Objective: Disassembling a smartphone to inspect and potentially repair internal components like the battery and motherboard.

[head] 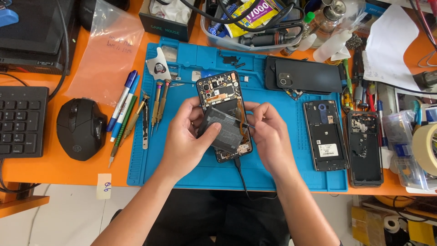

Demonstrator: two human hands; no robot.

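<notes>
Lifting the flat grey battery (224,130) from the opened black phone (223,93) on the blue mat (191,171), left hand (184,139) gripped its edge; right hand (268,134) pinched the orange flex cable (246,125). Freeing it likely called for gentle, even prying.

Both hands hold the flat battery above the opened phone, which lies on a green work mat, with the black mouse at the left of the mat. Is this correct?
Not quite: the work mat is blue, not green, as the head view shows. The rest holds: the left hand and right hand hold the flat battery above the opened phone, and the black mouse lies left of the mat.
</notes>
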